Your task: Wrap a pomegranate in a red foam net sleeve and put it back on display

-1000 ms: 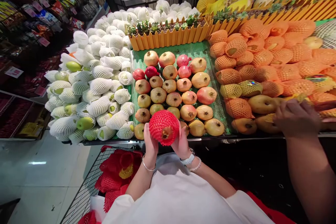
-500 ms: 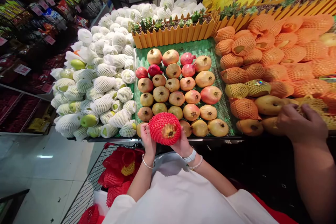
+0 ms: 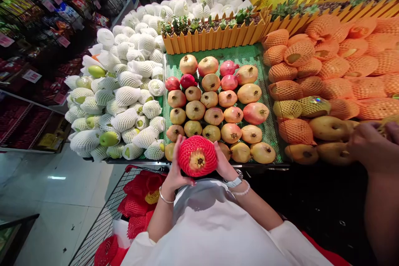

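Observation:
Both of my hands hold one pomegranate [image 3: 197, 156] wrapped in a red foam net, just in front of the display's near edge. My left hand [image 3: 175, 170] cups its left side and underside. My right hand [image 3: 225, 163], with a watch and a bead bracelet at the wrist, cups its right side. The fruit's crown end faces up towards me. Behind it lie rows of bare pomegranates [image 3: 213, 99] on a green mat [image 3: 268, 129].
White-netted green fruit [image 3: 120, 93] is piled to the left, orange-netted fruit [image 3: 330, 70] to the right. Another person's hand [image 3: 369, 145] reaches into the right pile. A wire cart [image 3: 107, 218] holding red nets [image 3: 140, 203] stands at my lower left. An orange fence planter [image 3: 215, 37] borders the back.
My hands have turned the netted pomegranate and spread wider around it, the left hand sliding beneath. The other person's hand has drawn to the right. The view shifted a little.

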Motion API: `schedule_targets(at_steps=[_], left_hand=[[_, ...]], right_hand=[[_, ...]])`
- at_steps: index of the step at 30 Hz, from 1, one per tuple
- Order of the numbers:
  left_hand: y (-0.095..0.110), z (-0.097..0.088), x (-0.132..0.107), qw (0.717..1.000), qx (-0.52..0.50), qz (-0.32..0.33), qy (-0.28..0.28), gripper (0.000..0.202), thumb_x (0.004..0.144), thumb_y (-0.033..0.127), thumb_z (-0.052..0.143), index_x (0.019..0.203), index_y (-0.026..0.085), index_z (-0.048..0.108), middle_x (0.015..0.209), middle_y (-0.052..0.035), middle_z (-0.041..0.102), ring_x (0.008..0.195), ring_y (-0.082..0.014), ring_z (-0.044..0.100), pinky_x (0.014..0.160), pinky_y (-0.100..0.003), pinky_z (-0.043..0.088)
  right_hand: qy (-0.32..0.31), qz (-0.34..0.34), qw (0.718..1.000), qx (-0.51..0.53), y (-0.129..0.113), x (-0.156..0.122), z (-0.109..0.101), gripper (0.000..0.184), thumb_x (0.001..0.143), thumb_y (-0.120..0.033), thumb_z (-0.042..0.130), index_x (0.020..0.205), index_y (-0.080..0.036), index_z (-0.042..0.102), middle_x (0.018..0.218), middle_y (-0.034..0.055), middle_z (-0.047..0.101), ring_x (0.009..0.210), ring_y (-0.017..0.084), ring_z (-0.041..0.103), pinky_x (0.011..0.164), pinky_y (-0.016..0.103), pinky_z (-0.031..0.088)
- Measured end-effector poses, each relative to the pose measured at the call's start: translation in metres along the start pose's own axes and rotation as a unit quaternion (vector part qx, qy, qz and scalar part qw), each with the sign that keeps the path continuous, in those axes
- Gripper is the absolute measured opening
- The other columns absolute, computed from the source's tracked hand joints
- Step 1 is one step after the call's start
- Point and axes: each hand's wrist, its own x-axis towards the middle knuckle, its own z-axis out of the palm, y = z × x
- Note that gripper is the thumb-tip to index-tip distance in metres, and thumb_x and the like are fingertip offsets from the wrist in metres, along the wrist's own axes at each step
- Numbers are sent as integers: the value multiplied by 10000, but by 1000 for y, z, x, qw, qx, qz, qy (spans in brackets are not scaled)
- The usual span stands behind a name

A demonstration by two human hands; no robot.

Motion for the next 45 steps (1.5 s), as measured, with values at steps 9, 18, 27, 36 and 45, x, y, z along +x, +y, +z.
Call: schedule_targets(at_steps=[9, 18, 27, 36, 45], left_hand=[[-35, 34, -17, 968, 54, 1, 245, 1053, 628, 550, 749, 1467, 161, 245, 1416, -157, 307, 1329, -154, 387, 1159, -228, 288], [-26, 44, -16, 860, -191, -206, 427, 1125, 408, 308, 804, 1337, 157, 188, 1446, -182, 238, 1232, -213, 459, 1004, -255, 461], [-11, 46, -7, 833, -273, -215, 431, 1146, 456, 502, 838, 1353, 150, 217, 1404, -198, 315, 1094, -151, 536, 921, -227, 514], [-10, 45, -9, 849, -234, -184, 437, 1087, 489, 584, 810, 1291, 109, 252, 1326, -230, 386, 1029, -132, 558, 839, -193, 533], [-31, 9, -54, 891, -135, -186, 391, 1022, 540, 453, 806, 1307, 69, 251, 1283, -269, 428, 1059, -129, 583, 810, -151, 528]], right_hand=[[-16, 126, 972, 199, -16, 13, -11, 714, 979, -548, -50, 1374, -229, 452, 1272, 53, 522, 1210, 133, 500, 1022, 260, 477], [-29, 159, 897, 412, -47, 4, 4, 431, 951, -508, 393, 1326, -308, 319, 1356, 49, 437, 1110, 110, 562, 861, 194, 529], [89, 186, 784, 585, -90, 5, 13, 655, 820, -321, 670, 1340, -254, 277, 1291, 68, 468, 1027, 137, 568, 871, 323, 531], [116, 248, 751, 601, -76, 2, 31, 843, 565, -297, 839, 1228, -225, 323, 1048, 21, 523, 823, 89, 543, 733, 245, 518], [84, -27, 996, -21, -86, -15, -21, 477, 939, -246, 475, 1389, -372, 378, 1419, 2, 321, 1334, 131, 346, 1159, 356, 321]])
